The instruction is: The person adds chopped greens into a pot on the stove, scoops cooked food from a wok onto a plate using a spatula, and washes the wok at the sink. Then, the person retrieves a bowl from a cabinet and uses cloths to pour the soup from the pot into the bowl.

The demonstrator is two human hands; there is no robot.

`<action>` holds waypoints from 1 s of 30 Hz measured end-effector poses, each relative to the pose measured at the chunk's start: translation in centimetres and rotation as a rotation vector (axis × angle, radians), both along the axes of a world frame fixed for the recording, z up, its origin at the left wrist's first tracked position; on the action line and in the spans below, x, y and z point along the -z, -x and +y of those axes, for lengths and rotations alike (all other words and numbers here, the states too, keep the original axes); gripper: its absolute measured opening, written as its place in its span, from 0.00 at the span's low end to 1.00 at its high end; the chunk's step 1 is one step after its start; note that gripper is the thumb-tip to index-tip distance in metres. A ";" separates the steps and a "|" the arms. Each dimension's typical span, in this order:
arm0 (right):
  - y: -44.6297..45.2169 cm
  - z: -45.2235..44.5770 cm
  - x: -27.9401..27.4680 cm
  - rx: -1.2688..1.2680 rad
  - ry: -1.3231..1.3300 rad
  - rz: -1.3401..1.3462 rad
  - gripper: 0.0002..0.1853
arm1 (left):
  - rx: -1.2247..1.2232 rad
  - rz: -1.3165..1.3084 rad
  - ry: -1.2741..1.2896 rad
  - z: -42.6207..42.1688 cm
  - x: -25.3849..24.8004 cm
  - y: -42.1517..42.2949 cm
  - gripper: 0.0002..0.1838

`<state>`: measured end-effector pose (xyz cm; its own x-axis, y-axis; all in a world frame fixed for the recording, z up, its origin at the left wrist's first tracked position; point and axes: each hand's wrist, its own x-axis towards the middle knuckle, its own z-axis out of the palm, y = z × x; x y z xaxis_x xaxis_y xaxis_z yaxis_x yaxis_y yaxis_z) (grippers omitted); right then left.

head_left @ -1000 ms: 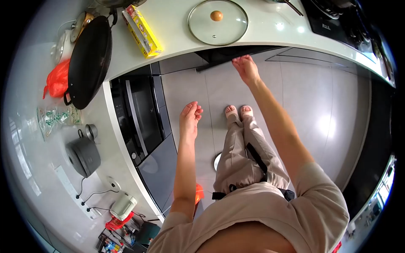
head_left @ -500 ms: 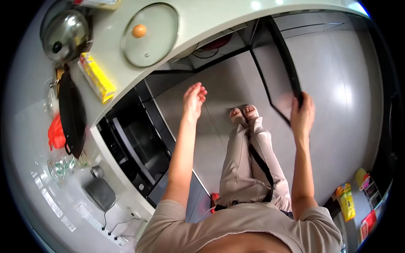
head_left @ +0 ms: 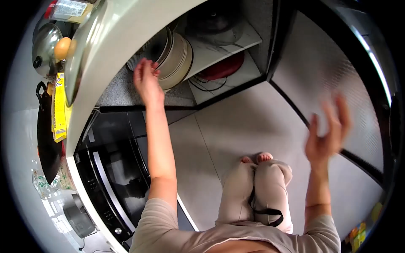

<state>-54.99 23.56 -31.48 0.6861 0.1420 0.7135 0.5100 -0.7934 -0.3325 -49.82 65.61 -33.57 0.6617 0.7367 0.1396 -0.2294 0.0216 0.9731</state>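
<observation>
My left hand [head_left: 148,82] reaches into an open lower cupboard. Its fingers are loosely bent, with nothing visible in them. Just behind them is a stack of round vessels: a dark mesh-like one [head_left: 141,51] and a cream-coloured round pot [head_left: 179,61]. Whether the fingertips touch the stack I cannot tell. My right hand [head_left: 327,133], a little blurred, is spread in the air in front of the open textured-glass cupboard door [head_left: 333,84] and holds nothing.
Inside the cupboard, a marbled shelf [head_left: 228,55] carries a dark lidded pot [head_left: 213,19]; a red round item [head_left: 223,67] lies below. On the counter are a glass lid [head_left: 81,63] with an egg [head_left: 63,48], a yellow box [head_left: 61,109] and a wok [head_left: 47,139]. A black oven [head_left: 126,168] stands left.
I have bent down closer to the cupboard. The door has swung wider open and my right hand has let go of its edge. My left hand has moved into the cupboard.
</observation>
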 end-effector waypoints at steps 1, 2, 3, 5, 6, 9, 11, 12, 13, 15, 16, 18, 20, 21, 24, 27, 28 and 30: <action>-1.5 2.8 2.1 -0.156 -0.114 0.098 0.20 | -0.027 -0.026 -0.022 0.8 -0.6 -0.6 0.12; -3.4 5.5 4.0 -0.316 -0.224 0.196 0.21 | -0.049 -0.044 -0.038 1.5 -1.4 -1.1 0.12; -5.0 7.8 5.2 -0.414 -0.280 0.200 0.20 | -0.023 -0.060 0.008 2.7 -1.9 -1.8 0.13; -7.9 12.0 6.9 -0.571 -0.369 0.222 0.18 | 0.037 -0.053 0.046 5.9 -2.2 -3.9 0.16; -9.0 13.8 7.4 -0.631 -0.404 0.242 0.18 | 0.002 -0.023 0.013 7.1 -2.2 -5.2 0.17; -11.5 18.2 8.4 -0.754 -0.436 0.160 0.15 | -0.061 0.015 -0.027 10.5 -2.8 -9.3 0.23; -12.4 19.6 7.9 -0.809 -0.422 0.187 0.14 | -0.040 -0.030 0.034 13.3 -3.2 -12.3 0.30; -12.7 20.1 7.6 -0.836 -0.412 0.203 0.13 | 0.139 -0.011 -0.073 16.1 -3.2 -14.2 0.34; -13.0 20.6 7.5 -0.843 -0.420 0.151 0.13 | 0.197 0.012 -0.100 17.2 -3.6 -15.8 0.34; -13.6 20.8 7.6 -0.852 -0.399 0.122 0.13 | 0.267 0.054 -0.130 17.0 -4.6 -18.0 0.33; -13.7 20.6 7.6 -0.854 -0.388 0.112 0.13 | 0.278 0.068 -0.129 16.6 -4.9 -18.7 0.33; -13.7 20.0 7.7 -0.836 -0.385 0.153 0.13 | 0.281 0.084 -0.123 16.3 -5.3 -19.2 0.33; -13.9 19.0 8.2 -0.822 -0.374 0.187 0.14 | 0.278 0.095 -0.117 16.1 -5.1 -18.9 0.32; -14.0 18.4 8.4 -0.813 -0.368 0.206 0.14 | 0.270 0.100 -0.115 16.1 -4.9 -18.7 0.32; -13.6 16.9 9.2 -0.780 -0.335 0.250 0.14 | 0.232 0.114 -0.108 16.0 -4.5 -17.3 0.31; -13.6 15.5 9.6 -0.744 -0.259 0.260 0.14 | 0.206 0.120 -0.093 15.8 -3.9 -15.7 0.30; -13.5 15.0 9.6 -0.744 -0.243 0.278 0.14 | 0.199 0.118 -0.082 15.7 -3.8 -15.3 0.30; -13.4 14.0 9.6 -0.732 -0.237 0.308 0.13 | 0.173 0.132 -0.063 15.4 -3.1 -13.7 0.30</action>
